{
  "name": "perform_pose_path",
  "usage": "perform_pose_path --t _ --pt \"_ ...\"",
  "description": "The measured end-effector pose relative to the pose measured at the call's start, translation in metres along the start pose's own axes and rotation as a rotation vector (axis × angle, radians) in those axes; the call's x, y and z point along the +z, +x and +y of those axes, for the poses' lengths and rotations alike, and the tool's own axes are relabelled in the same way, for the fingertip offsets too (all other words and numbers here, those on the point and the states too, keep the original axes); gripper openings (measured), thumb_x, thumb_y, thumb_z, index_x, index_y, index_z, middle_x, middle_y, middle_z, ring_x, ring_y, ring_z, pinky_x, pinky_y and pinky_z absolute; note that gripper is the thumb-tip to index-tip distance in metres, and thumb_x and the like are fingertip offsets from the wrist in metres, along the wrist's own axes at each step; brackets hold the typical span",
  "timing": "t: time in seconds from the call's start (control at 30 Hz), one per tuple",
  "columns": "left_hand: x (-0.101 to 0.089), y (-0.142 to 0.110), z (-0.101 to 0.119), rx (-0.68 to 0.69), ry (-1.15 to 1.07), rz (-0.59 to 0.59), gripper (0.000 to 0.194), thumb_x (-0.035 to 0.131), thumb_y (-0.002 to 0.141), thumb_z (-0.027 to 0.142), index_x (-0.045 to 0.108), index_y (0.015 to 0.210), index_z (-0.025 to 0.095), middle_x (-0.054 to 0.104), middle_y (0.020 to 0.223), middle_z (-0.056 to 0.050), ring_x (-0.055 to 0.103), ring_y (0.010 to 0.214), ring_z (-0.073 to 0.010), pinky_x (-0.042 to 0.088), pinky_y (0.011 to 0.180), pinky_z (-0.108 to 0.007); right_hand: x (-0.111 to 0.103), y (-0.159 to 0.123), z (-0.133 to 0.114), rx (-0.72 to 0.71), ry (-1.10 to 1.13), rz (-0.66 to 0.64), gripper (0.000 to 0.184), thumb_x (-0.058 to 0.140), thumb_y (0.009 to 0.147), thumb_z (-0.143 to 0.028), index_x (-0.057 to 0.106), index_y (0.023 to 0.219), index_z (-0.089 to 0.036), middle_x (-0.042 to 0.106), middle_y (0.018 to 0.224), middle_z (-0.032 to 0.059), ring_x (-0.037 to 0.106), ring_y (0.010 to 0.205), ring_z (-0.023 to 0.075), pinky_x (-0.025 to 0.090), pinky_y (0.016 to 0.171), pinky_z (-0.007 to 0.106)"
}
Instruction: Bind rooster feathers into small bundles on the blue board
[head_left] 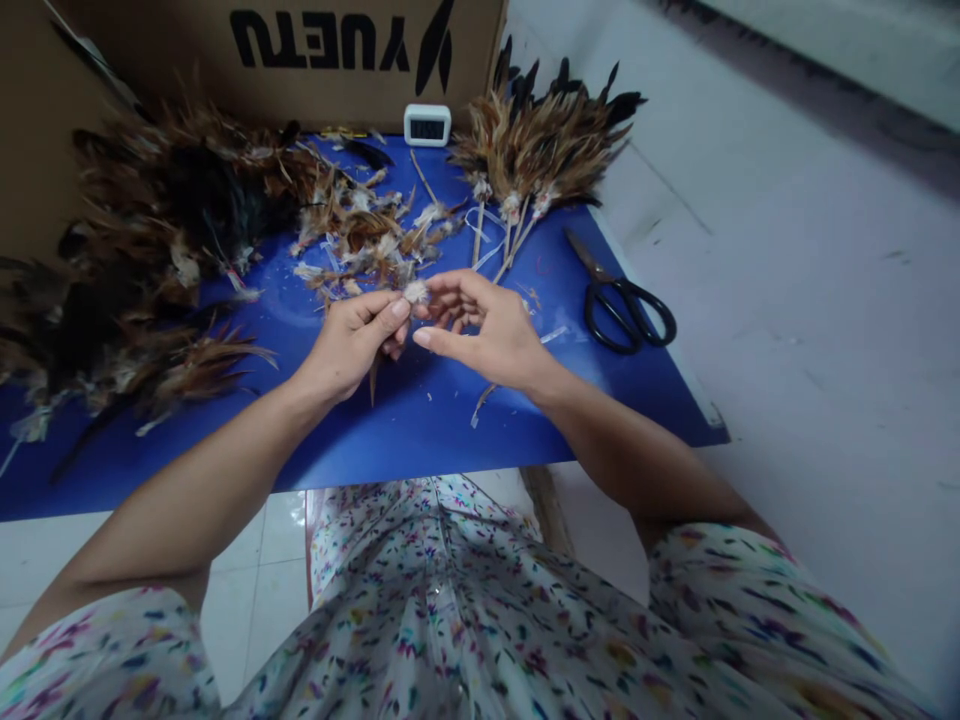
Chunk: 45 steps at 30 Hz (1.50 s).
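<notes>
Between thumb and fingers, my left hand (361,335) pinches a small feather (415,292) with a pale fluffy end. My right hand (491,330) is just to the right of that fluff, its fingers curved and the thumb apart from them. Whether a fingertip of it touches the fluff I cannot tell. Just beyond both hands lies a loose scatter of brown and whitish feathers (367,235) on the blue table (375,440). Farther back on the right, feather bunches (551,140) on thin sticks lie side by side, with black tips pointing away.
Black-handled scissors (626,310) lie near the table's right edge. A large heap of brown and black feathers (150,230) covers the left side. At the back stand a small white digital clock (427,126) and a cardboard box (337,85) with black lettering.
</notes>
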<state>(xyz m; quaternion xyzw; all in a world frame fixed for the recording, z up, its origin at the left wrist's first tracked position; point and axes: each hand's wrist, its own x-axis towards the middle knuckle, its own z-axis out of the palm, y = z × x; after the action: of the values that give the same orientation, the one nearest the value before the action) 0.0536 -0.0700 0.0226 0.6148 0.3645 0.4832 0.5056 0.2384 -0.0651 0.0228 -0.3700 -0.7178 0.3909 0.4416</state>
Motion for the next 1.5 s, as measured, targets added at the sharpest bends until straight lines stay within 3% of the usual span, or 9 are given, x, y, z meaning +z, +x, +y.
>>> perform_pose_path --t 0.3,0.53,0.7,0.9,1.1,1.37,1.5 --pt "0.004 -0.001 0.004 -0.097 -0.088 -0.016 0.047 0.077 0.075 0.056 0.056 0.057 0.017 0.042 0.051 0.003 0.042 0.047 -0.0083 0.043 0.046 -0.023 0.005 -0.001 0.008 -0.058 -0.003 0.093 0.031 0.070 0.084 -0.047 0.075 0.094 -0.018 0.073 0.076 0.0006 0.066 0.067 0.0113 0.053 0.065 0.025" --pt "0.005 -0.001 0.003 -0.098 -0.089 0.018 0.048 0.077 0.075 0.056 0.055 0.057 0.017 0.044 0.052 0.003 0.042 0.046 -0.0072 0.043 0.046 -0.023 0.001 -0.004 -0.005 -0.222 -0.217 0.143 0.022 0.064 0.092 -0.036 0.078 0.087 -0.020 0.076 0.081 0.0013 0.069 0.073 0.0122 0.053 0.074 0.026" --pt "0.005 0.000 0.002 -0.083 -0.110 0.047 0.048 0.077 0.075 0.054 0.054 0.057 0.017 0.045 0.055 0.003 0.040 0.047 -0.0065 0.043 0.046 -0.022 0.001 -0.005 -0.005 -0.326 -0.280 0.144 0.022 0.061 0.095 -0.036 0.078 0.091 -0.022 0.077 0.087 0.0014 0.071 0.080 0.0133 0.054 0.084 0.028" --pt "0.005 0.000 0.003 -0.091 -0.120 0.059 0.045 0.075 0.079 0.052 0.054 0.059 0.017 0.044 0.057 0.003 0.039 0.048 -0.0064 0.044 0.045 -0.022 0.002 -0.006 0.002 -0.437 -0.461 0.152 0.024 0.057 0.097 -0.035 0.077 0.097 -0.023 0.076 0.086 0.0022 0.068 0.079 0.0147 0.053 0.081 0.031" --pt "0.008 0.000 0.006 -0.108 -0.147 0.088 0.044 0.077 0.075 0.053 0.056 0.062 0.017 0.045 0.058 0.003 0.036 0.047 -0.0058 0.044 0.045 -0.021 0.002 -0.005 0.005 -0.539 -0.584 0.133 0.022 0.056 0.098 -0.032 0.075 0.091 -0.023 0.072 0.079 0.0030 0.065 0.076 0.0162 0.052 0.079 0.033" --pt "0.007 -0.003 0.000 -0.045 -0.028 0.073 0.044 0.069 0.084 0.052 0.054 0.060 0.019 0.043 0.051 0.004 0.044 0.046 -0.0084 0.041 0.046 -0.022 0.003 -0.004 -0.001 -0.618 -0.378 0.107 0.016 0.056 0.095 -0.023 0.069 0.086 -0.022 0.072 0.103 0.0050 0.068 0.095 0.0158 0.056 0.084 0.034" --pt "0.006 -0.005 -0.004 -0.016 0.049 0.078 0.040 0.065 0.088 0.046 0.056 0.060 0.019 0.046 0.051 0.003 0.046 0.046 -0.0090 0.039 0.046 -0.023 0.009 -0.007 -0.005 -0.464 -0.146 0.067 0.016 0.057 0.095 -0.028 0.064 0.083 -0.021 0.074 0.097 0.0041 0.070 0.089 0.0137 0.058 0.082 0.032"
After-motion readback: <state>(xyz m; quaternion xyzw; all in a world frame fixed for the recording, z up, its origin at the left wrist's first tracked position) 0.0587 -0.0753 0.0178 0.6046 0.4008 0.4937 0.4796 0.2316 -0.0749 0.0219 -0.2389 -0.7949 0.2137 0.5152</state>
